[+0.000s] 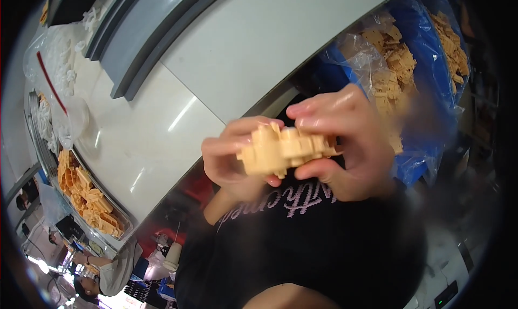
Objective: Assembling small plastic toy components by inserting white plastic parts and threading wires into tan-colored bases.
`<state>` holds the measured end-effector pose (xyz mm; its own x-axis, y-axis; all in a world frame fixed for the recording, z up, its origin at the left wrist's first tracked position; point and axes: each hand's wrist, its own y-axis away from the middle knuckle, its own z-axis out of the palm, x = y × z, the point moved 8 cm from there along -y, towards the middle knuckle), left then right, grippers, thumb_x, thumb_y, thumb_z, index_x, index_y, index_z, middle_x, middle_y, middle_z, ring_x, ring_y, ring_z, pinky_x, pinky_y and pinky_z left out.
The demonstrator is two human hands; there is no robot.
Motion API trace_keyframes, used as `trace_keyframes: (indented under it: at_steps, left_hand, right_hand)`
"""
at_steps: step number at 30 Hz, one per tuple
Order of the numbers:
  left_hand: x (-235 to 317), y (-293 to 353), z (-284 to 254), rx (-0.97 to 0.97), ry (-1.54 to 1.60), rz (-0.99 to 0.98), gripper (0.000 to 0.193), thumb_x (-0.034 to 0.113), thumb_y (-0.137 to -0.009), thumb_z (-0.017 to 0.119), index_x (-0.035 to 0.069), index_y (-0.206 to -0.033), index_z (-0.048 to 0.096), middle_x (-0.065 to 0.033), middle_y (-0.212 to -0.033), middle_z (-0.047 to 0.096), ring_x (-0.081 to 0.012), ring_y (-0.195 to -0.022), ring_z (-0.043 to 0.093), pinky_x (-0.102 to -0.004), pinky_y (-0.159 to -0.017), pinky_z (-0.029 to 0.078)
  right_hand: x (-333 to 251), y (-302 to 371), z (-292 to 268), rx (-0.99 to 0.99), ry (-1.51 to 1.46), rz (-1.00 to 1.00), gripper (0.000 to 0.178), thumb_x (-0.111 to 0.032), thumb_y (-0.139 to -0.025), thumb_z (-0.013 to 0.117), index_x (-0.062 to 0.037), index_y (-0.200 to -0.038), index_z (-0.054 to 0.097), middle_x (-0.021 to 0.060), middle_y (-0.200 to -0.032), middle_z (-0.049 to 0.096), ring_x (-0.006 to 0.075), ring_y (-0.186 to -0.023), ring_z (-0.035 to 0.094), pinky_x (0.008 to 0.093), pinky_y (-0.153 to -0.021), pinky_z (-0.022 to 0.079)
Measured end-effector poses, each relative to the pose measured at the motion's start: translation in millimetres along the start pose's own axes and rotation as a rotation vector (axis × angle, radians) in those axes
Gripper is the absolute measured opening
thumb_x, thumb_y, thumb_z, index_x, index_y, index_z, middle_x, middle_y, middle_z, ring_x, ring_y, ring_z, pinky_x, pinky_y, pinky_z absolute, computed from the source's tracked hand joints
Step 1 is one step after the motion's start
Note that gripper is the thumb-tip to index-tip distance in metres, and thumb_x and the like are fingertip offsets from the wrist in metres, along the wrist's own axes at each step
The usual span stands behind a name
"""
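A light-orange moulded plastic part (286,150), blocky with several small projections, is held up in front of my chest between both hands. My left hand (224,160) has its fingers closed round the left end of the part. On the other end, my right hand (353,147) grips it between thumb and fingers. Slight blur softens the part, and my fingers cover portions of both its ends. I cannot make out what the part belongs to.
A pale table (194,88) lies ahead, with a grey curved channel (156,23) on it. A tray (127,231) at the left holds several orange parts (86,193). White parts (46,125) lie beyond. At the right, a blue plastic bag (418,61) contains more orange pieces (396,66). A person (105,274) is at the lower left.
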<state>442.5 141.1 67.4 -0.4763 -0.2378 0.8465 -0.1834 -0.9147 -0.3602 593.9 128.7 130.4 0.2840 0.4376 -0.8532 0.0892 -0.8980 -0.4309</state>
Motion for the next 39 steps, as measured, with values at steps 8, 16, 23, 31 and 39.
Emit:
trace_keyframes:
  at_steps: [8, 16, 23, 31, 39]
  left_hand:
    - [-5.2, -26.0, -19.8, 0.189, 0.139, -0.467, 0.063, 0.036, -0.090, 0.063, -0.003, -0.133, 0.037, -0.0174, -0.126, 0.052, -0.0251, -0.115, 0.054, -0.0375, -0.096, 0.045]
    - [23.2, -29.0, -10.9, 0.088, -0.100, -0.471, 0.062, 0.011, -0.085, 0.069, 0.001, -0.137, 0.038, -0.0167, -0.122, 0.055, -0.0219, -0.115, 0.054, -0.0318, -0.088, 0.052]
    - [61.8, 7.1, -69.7, 0.349, -0.250, -0.190, 0.057, 0.000, -0.082, 0.068, -0.001, -0.135, 0.046, -0.0137, -0.118, 0.060, -0.0147, -0.099, 0.061, -0.0269, -0.079, 0.057]
    - [239.9, 52.9, -197.6, 0.982, -1.468, 0.118, 0.038, 0.013, -0.088, 0.064, -0.007, -0.120, 0.057, -0.0182, -0.108, 0.065, -0.0205, -0.088, 0.064, -0.0292, -0.069, 0.054]
    - [295.4, 31.9, -361.8, 0.767, -2.509, -0.410, 0.035, 0.029, -0.097, 0.041, 0.005, -0.103, 0.066, -0.0200, -0.099, 0.065, -0.0385, -0.105, 0.053, -0.0488, -0.094, 0.041]
  right_hand:
    - [75.4, 14.7, 14.5, 0.053, -0.589, 0.671, 0.036, -0.013, -0.094, 0.058, 0.0048, -0.123, 0.048, 0.0115, -0.114, 0.058, 0.0156, -0.101, 0.060, 0.0269, -0.086, 0.048]
    - [88.3, 14.1, 48.6, 0.149, -1.010, 0.745, 0.038, -0.018, -0.098, 0.050, 0.0037, -0.128, 0.044, 0.0127, -0.119, 0.056, 0.0187, -0.107, 0.057, 0.0325, -0.093, 0.046]
    - [30.2, -5.3, 77.0, -0.031, -0.435, 0.387, 0.035, -0.013, -0.097, 0.047, 0.0050, -0.127, 0.044, 0.0150, -0.124, 0.053, 0.0177, -0.103, 0.058, 0.0310, -0.089, 0.047]
    - [40.4, -18.5, 75.9, -0.006, -0.309, 0.320, 0.030, -0.009, -0.096, 0.047, 0.0038, -0.123, 0.048, 0.0151, -0.125, 0.052, 0.0210, -0.098, 0.060, 0.0331, -0.088, 0.049]
    - [41.8, -44.0, 12.7, 0.218, -0.152, 0.289, 0.029, -0.006, -0.095, 0.049, 0.0031, -0.123, 0.048, 0.0128, -0.121, 0.054, 0.0193, -0.098, 0.060, 0.0330, -0.089, 0.048]
